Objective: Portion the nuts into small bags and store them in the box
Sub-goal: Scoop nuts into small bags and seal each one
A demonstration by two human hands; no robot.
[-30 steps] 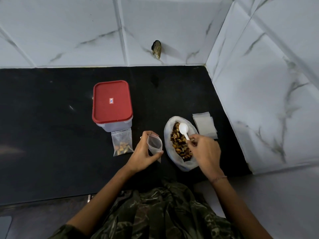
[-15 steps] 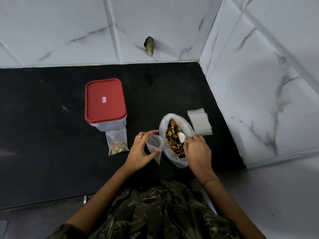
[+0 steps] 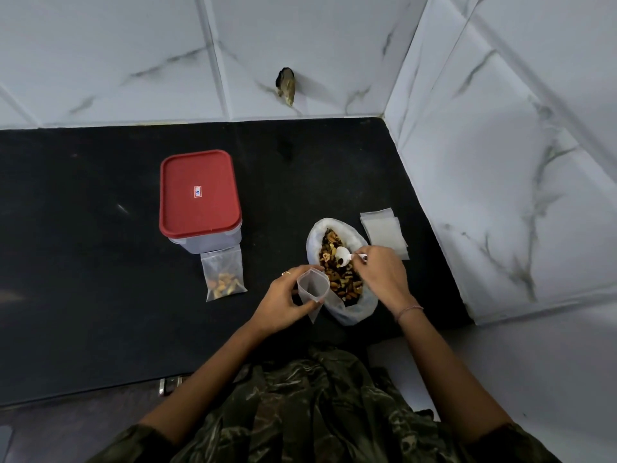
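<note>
step: scooping nuts [image 3: 340,275] under my right hand [image 3: 380,279] gripping spoon [image 3: 344,256] | left hand [image 3: 283,300] pinches small bag [image 3: 312,289] open beside them | next: tip spoon into bag; box [image 3: 200,198] beyond my left

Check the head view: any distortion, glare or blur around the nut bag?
Head view: wide-angle splays the wall tile seams; light soft and even, shadows faint; black countertop shows one small bright streak; nuts and white spoon sharp, no motion blur.
</note>
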